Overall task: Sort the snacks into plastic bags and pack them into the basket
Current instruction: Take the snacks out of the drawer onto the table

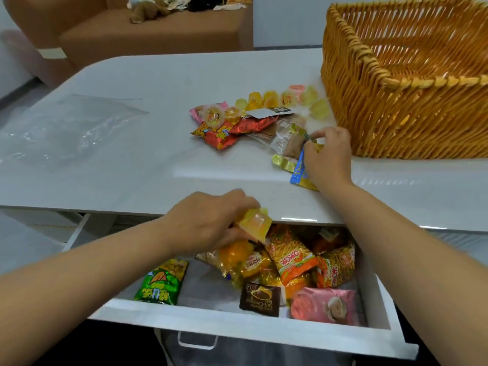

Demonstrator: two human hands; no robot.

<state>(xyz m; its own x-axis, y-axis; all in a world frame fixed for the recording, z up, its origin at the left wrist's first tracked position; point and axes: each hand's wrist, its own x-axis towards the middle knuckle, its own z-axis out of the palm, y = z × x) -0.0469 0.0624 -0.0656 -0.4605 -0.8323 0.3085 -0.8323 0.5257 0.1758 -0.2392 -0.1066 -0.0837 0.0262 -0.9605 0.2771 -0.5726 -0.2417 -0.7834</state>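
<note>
Head view: left hand [211, 220] curled round a yellow jelly cup [254, 225], held just above the open drawer [237, 323], which is crowded with snack packets. Right hand [327, 154] out on the table [132, 167], fingers pinching a blue-and-gold packet [299, 171] at the edge of the snack pile [253, 120], just beside the wicker basket [404, 83]. The plastic bag [71, 128] lies flat, well apart on the left, with nothing in it that I can see. Risks, as I judge them: the smooth cup could slip from that loose grip and drop back into the drawer; both hands busy means nobody opens the bag; and loose jelly cups near the basket could get knocked and roll
</note>
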